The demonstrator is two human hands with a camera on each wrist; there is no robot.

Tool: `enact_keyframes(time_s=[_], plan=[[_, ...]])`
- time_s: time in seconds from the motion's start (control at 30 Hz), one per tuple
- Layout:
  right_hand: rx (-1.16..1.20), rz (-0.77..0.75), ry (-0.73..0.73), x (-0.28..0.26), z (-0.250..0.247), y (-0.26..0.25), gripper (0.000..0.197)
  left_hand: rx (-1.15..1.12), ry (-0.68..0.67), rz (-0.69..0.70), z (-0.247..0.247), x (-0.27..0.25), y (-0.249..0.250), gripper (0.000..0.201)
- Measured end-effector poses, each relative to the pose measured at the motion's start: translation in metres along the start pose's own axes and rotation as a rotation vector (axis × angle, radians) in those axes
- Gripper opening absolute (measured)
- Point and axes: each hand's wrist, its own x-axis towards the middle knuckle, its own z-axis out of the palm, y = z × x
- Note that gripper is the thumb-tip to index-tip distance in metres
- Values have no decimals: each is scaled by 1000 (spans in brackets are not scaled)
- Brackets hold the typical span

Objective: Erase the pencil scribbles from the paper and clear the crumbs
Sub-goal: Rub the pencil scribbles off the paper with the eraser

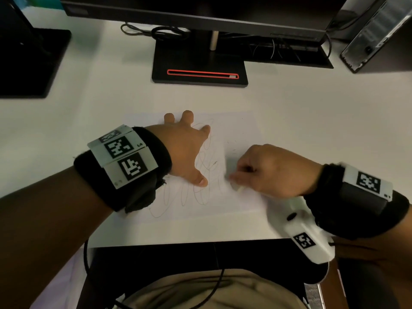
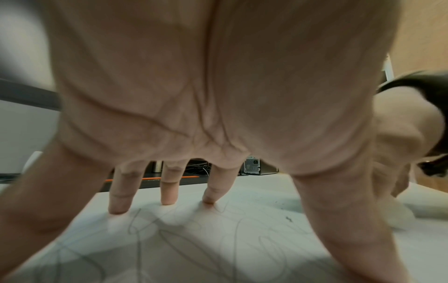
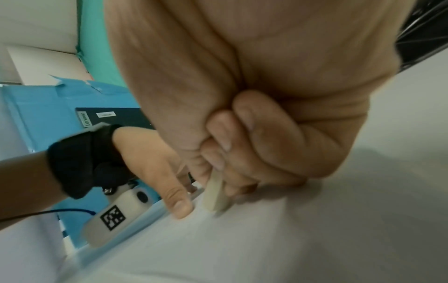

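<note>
A white sheet of paper (image 1: 240,128) lies on the desk, covered in looping pencil scribbles (image 1: 200,195). My left hand (image 1: 187,150) presses flat on the sheet with spread fingers (image 2: 118,197), thumb beside the scribbles. My right hand (image 1: 263,172) is curled round a pale flat eraser (image 3: 215,197), its lower edge touching the paper just right of the left thumb. In the head view the eraser (image 1: 235,186) shows only as a small pale tip under the fingers. Dark crumbs (image 2: 288,219) dot the paper near the erased patch.
A black monitor stand (image 1: 199,70) with a red-edged slot sits behind the paper. Another dark base (image 1: 29,61) stands at the far left, a grey computer case (image 1: 376,34) at the far right. Cables (image 1: 156,32) trail behind. The desk's front edge (image 1: 178,243) is near my lap.
</note>
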Motion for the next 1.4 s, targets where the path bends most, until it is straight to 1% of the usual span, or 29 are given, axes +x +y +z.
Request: enact_keyframes(time_s=[0.07, 0.13, 0.17, 0.27, 0.33, 0.4, 0.43, 0.53, 0.6, 0.67, 0.7, 0.8, 0.87, 0.93, 0.97, 1.03, 1.1, 1.2, 1.23, 1.33, 1.4], plan=[[0, -40, -8, -3, 7, -4, 44, -1, 1, 0, 0, 0, 1, 120], [-15, -66, -54, -7, 13, -9, 44, 2, 2, 2, -1, 1, 1, 120], [-15, -56, -54, -5, 11, -7, 45, 4, 2, 2, -1, 1, 1, 119], [3, 13, 9, 2, 0, 1, 46, 8, -2, 0, -1, 0, 1, 119], [-8, -41, -5, -1, 7, -5, 43, 17, -2, 1, -1, 1, 1, 119], [-34, -89, -65, -5, 14, -15, 43, 22, 0, 5, 0, 1, 1, 120], [-34, -80, -71, -2, 13, -14, 44, 22, 2, 3, 0, 2, 1, 120], [-13, -2, -21, 8, 0, -7, 44, 18, 0, -9, 0, 2, 1, 120], [-24, -42, -25, 7, 5, -12, 42, 21, 1, -11, 0, 2, 1, 119], [-40, -80, -72, 3, 13, -20, 43, 25, 5, -3, 0, 2, 1, 118], [-39, -76, -78, 5, 11, -19, 44, 26, 6, -3, 0, 3, 1, 118], [-23, -7, -17, 14, -3, -9, 44, 19, -2, -10, 0, 2, 0, 119], [-36, -40, -17, 13, 1, -14, 43, 11, -3, -7, 0, 2, 0, 120], [-62, -79, -68, 9, 10, -21, 44, -1, -6, -1, 0, 3, 0, 121], [-62, -77, -80, 10, 10, -21, 45, -2, -7, -1, 0, 3, 0, 121], [-37, -29, -50, 17, 1, -13, 46, -2, -10, -2, -1, 3, 0, 122], [-36, -10, -21, 19, -3, -12, 43, -2, -14, -7, -1, 3, 1, 123], [-52, -79, -82, 10, 9, -25, 43, 2, -9, 4, -1, 4, 1, 122], [-59, -69, -86, 11, 7, -25, 44, 6, -6, 6, -1, 4, 0, 121], [-41, 12, -21, 25, -12, -12, 42, 4, -10, -3, 0, 3, 0, 121], [-43, 0, -24, 26, -11, -13, 43, 1, -8, -1, -1, 3, -1, 122]])
